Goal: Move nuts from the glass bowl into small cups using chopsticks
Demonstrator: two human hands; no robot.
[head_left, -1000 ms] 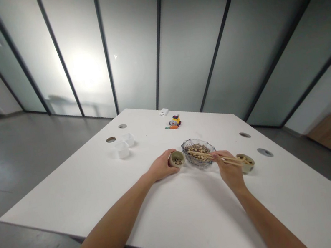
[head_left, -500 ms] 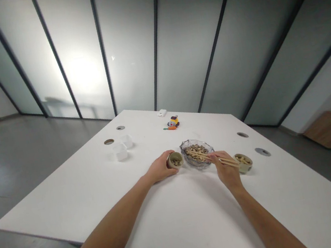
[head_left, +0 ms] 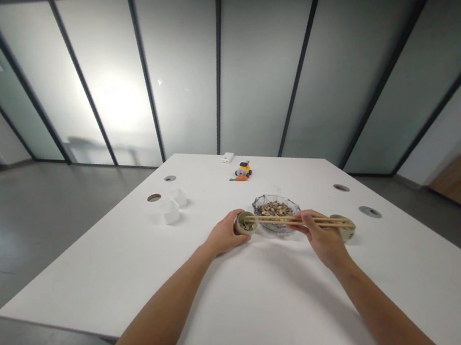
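Left hand (head_left: 228, 234): clamped around the small cup (head_left: 244, 217), near the middle of the tabletop (head_left: 251, 298). Right hand (head_left: 324, 242): closed on the chopsticks (head_left: 329, 219), which extend leftward across the glass bowl (head_left: 278, 230) to the mouth of the small cup. Both forearms cross the near edge. White surface extends from the left forearm to the near left corner. A second cup (head_left: 347, 232) sits between the right hand and the right edge.

The tips of the wooden chopsticks (head_left: 331, 221) have been withdrawn from the glass bowl (head_left: 276, 229) and brought, toward the desk's (head_left: 232, 290) left edge, to the mouth of the small cup (head_left: 243, 217). The round tub (head_left: 347, 233) nearer the right edge is now more covered by their rear ends.
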